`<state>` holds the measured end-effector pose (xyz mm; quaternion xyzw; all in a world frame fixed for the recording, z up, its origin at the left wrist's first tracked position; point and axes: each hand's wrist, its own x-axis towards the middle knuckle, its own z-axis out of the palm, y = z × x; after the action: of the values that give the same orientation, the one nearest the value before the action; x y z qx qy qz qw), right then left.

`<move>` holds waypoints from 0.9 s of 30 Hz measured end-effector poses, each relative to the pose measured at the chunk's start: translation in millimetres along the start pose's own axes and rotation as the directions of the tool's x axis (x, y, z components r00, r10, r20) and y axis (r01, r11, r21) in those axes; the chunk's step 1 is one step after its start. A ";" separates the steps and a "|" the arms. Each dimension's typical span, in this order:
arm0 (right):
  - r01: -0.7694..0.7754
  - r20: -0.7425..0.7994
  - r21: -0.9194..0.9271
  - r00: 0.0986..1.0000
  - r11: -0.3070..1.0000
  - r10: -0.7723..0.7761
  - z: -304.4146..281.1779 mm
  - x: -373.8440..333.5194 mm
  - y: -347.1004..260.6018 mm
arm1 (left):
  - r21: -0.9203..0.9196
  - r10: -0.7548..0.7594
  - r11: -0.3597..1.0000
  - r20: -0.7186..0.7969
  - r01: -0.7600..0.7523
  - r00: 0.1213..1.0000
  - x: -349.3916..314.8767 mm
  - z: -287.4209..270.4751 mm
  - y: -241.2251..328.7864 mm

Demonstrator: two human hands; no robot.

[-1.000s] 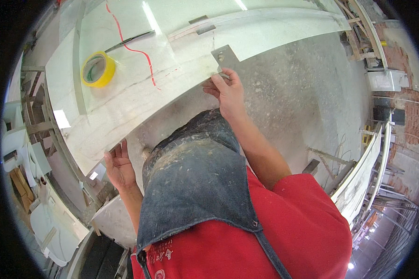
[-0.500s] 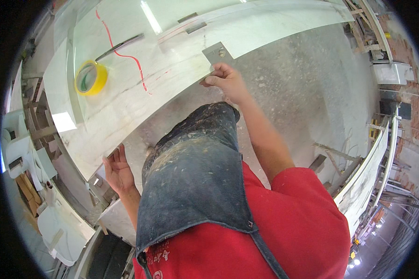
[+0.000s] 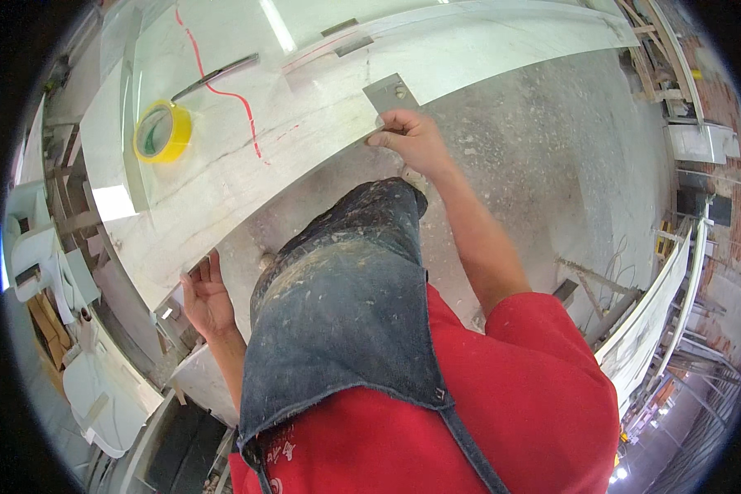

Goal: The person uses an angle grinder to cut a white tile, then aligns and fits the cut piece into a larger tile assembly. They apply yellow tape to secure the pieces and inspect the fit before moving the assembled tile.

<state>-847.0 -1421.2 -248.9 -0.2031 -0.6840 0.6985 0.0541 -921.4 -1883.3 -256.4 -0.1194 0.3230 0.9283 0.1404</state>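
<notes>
A white, grey-veined slab [image 3: 222, 185] with a glossy face spans the upper left, its near edge running in front of my apron. Palm up, my left hand [image 3: 209, 309] has its fingers at that edge near the left corner, holding it. My right hand [image 3: 413, 142] pinches the edge farther along, thumb below and fingers bent. Just beyond those fingers is a grey rectangular patch [image 3: 389, 92] with a small round spot; I cannot tell whether it is a plate or a cutout. A yellow tape roll [image 3: 181, 136], a dark slim pen [image 3: 216, 79] and a wavy red line [image 3: 237, 96] are on the slab.
Dusty grey floor [image 3: 535, 140] lies beyond the slab's near edge. White slabs lean on a rack [image 3: 646, 305] at the right, below a brick wall [image 3: 729, 239]. White offcuts [image 3: 103, 399] and wooden pieces [image 3: 48, 329] stand at the left.
The view has shifted slightly, and the slab and my right hand sit a little farther right. Both hands keep their places at the slab's edge.
</notes>
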 end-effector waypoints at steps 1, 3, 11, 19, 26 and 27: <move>0.000 0.018 0.012 1.000 1.000 -0.001 -0.1 -0.9 -3.9 | 0.001 -0.002 1.000 0.015 0.002 1.000 -0.6 -1.7 0.5; -0.013 0.042 -0.002 0.999 1.000 0.013 -1.1 -2.1 -13.2 | -0.015 -0.007 1.000 -0.016 0.006 1.000 -1.0 4.9 -1.0; -0.012 -0.038 -0.271 0.999 0.963 0.002 9.8 0.2 -12.5 | -0.037 -0.033 0.999 0.052 0.035 0.998 0.3 5.3 -1.7; -0.075 -0.070 -0.357 0.996 0.931 0.053 20.3 -5.8 -31.5 | -0.055 0.012 0.998 -0.042 -0.014 0.999 -5.9 8.4 -3.4; -0.107 -0.165 -0.560 0.986 0.822 0.016 19.2 -12.6 -19.7 | -0.009 0.041 0.999 -0.107 -0.043 0.993 -4.2 24.1 -8.8; -0.095 -0.168 -0.641 0.986 0.762 -0.019 12.2 -13.3 -12.8 | 0.007 0.048 0.999 -0.139 -0.048 0.989 -6.9 27.6 -9.0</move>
<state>-841.8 -1436.6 -233.9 -0.2801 -0.8715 0.4019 0.0229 -915.6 -1860.3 -238.3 -0.1756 0.3365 0.9202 0.0954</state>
